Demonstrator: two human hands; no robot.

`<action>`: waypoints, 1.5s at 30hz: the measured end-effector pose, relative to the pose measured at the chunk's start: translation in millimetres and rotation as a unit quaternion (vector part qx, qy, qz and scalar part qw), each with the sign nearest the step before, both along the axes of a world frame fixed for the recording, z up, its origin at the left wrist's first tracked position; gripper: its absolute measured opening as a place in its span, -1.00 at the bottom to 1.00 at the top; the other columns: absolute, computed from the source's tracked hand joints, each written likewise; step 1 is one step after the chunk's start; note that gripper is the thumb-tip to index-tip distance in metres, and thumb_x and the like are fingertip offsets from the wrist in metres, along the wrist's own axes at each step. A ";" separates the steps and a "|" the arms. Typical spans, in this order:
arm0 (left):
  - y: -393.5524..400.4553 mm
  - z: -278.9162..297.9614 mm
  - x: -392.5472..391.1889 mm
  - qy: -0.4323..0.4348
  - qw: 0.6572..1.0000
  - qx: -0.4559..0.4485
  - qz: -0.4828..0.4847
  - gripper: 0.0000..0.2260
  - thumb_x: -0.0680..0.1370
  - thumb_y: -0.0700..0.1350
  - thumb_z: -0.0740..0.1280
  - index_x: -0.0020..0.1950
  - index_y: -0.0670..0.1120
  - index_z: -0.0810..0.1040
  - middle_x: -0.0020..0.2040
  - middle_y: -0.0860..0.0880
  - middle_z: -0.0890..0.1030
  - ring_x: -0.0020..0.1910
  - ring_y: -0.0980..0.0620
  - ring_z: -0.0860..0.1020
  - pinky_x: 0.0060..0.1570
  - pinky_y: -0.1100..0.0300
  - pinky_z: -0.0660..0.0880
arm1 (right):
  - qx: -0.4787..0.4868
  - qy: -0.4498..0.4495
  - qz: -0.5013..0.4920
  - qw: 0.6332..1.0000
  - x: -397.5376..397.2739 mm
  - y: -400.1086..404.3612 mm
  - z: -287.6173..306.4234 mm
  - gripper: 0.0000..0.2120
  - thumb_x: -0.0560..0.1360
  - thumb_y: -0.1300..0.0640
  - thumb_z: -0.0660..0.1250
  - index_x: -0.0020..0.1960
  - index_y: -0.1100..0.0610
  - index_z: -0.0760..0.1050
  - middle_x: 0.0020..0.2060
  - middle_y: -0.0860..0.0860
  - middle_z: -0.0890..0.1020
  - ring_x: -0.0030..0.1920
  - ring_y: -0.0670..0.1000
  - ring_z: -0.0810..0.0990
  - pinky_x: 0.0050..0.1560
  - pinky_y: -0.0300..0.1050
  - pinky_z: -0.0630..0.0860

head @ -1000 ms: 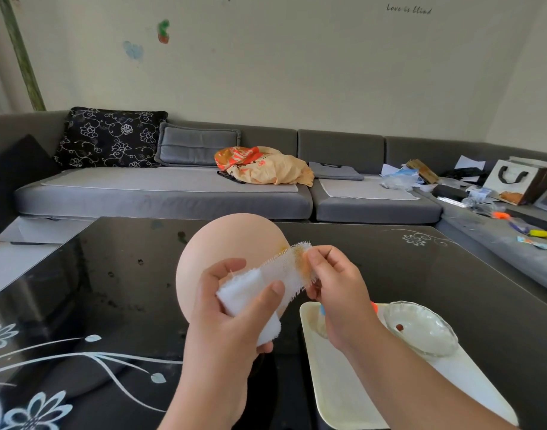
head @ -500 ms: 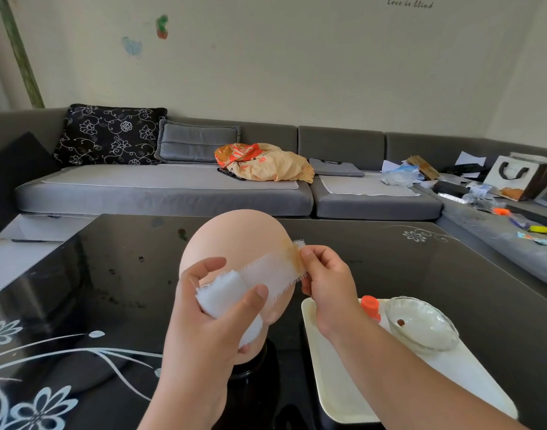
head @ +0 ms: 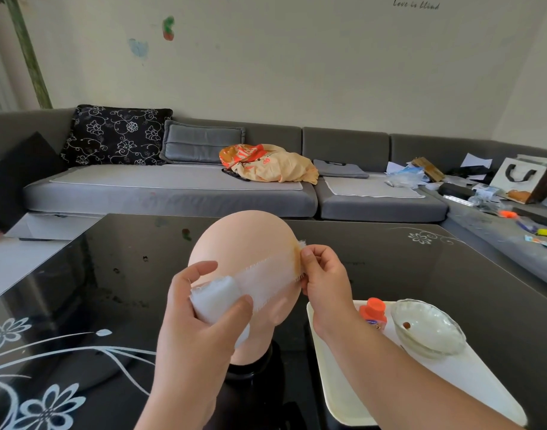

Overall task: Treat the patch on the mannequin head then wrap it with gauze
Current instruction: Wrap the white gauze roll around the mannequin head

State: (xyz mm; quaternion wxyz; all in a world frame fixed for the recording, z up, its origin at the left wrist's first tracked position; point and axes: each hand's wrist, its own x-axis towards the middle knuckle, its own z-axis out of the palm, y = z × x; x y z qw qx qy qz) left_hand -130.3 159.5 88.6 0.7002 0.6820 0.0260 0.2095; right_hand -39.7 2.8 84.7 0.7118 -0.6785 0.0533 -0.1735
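Note:
A bald, skin-toned mannequin head (head: 244, 240) stands on a dark stand on the black glass table (head: 421, 274), with its back toward me. My left hand (head: 200, 315) grips a white gauze roll (head: 214, 297) against the head's near left side. A strip of gauze (head: 272, 274) runs from the roll across the head to the right. My right hand (head: 323, 274) pinches the strip's frayed, orange-stained end against the head's right side. The patch itself is hidden under the gauze and my fingers.
A cream tray (head: 359, 395) lies to the right of the head, bearing a small bottle with an orange cap (head: 373, 311) and a glass dish (head: 427, 330). A grey sofa (head: 173, 193) with cushions and clutter runs behind the table and along the right.
Both hands have carried the gauze from in front of the head onto it. The strip is longer and lies flat across the head, its end pressed on the right side.

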 end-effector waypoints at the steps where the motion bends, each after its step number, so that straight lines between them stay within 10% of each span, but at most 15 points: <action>1: 1.1 -0.2 -0.3 0.000 1.000 0.007 0.002 -0.49 0.20 0.03 0.46 0.09 0.35 0.43 -0.15 0.42 0.42 0.01 -0.10 0.54 -0.23 -0.14 0.62 | -0.003 0.000 -0.002 1.000 0.2 0.1 0.2 -0.89 0.59 0.03 0.22 -0.05 -0.02 0.51 -0.12 -0.02 0.62 -0.08 0.01 0.57 -0.04 -0.08 0.60; 15: 23.1 1.4 2.8 -0.006 0.996 0.070 0.055 -0.47 0.18 0.08 0.35 0.08 0.45 0.31 -0.09 0.29 0.52 -0.22 0.04 0.58 -0.49 0.10 0.51 | -0.053 -0.013 -0.020 0.998 3.6 1.7 1.9 -0.86 0.60 0.01 0.19 -0.06 0.00 0.49 -0.15 -0.04 0.60 -0.11 -0.03 0.54 -0.15 -0.18 0.50; 22: 34.8 -2.4 6.4 -0.032 0.992 0.084 0.084 -0.44 0.34 -0.09 0.42 0.18 0.37 0.28 0.03 0.16 0.60 -0.06 0.16 0.59 -0.25 0.19 0.45 | -0.116 -0.041 -0.057 0.991 2.7 5.5 1.9 -0.86 0.60 0.03 0.19 -0.12 -0.02 0.44 -0.20 -0.09 0.58 -0.18 -0.09 0.53 -0.28 -0.27 0.38; 27: 41.4 -7.3 9.5 -0.048 0.991 0.074 0.100 -0.51 0.35 -0.04 0.43 0.05 0.43 0.29 0.00 0.42 0.53 -0.03 0.41 0.52 -0.16 0.18 0.46 | -0.123 -0.060 -0.079 0.987 2.5 6.3 1.6 -0.96 0.57 0.04 0.25 -0.05 -0.02 0.40 -0.19 -0.06 0.54 -0.19 -0.10 0.52 -0.28 -0.29 0.38; 35: 53.6 -17.9 13.3 -0.027 0.982 0.102 0.157 -0.83 0.45 0.04 0.39 -0.05 0.21 0.43 0.01 0.20 0.54 0.09 0.20 0.53 -0.10 -0.06 0.53 | -0.152 -0.094 -0.081 0.981 3.2 3.2 0.4 -0.88 0.56 0.08 0.27 -0.15 -0.08 0.47 -0.22 -0.14 0.59 -0.19 -0.14 0.55 -0.26 -0.34 0.40; 45: 57.5 -17.7 10.6 -0.015 0.982 0.109 0.156 -0.77 0.58 -0.04 0.25 -0.04 0.36 0.50 -0.07 0.34 0.58 -0.16 0.34 0.52 -0.29 0.31 0.36 | -0.156 -0.118 -0.033 0.980 -12.0 0.8 -0.9 -0.72 0.47 -0.17 0.21 0.02 -0.03 0.53 -0.13 -0.16 0.62 -0.09 -0.16 0.58 -0.18 -0.35 0.45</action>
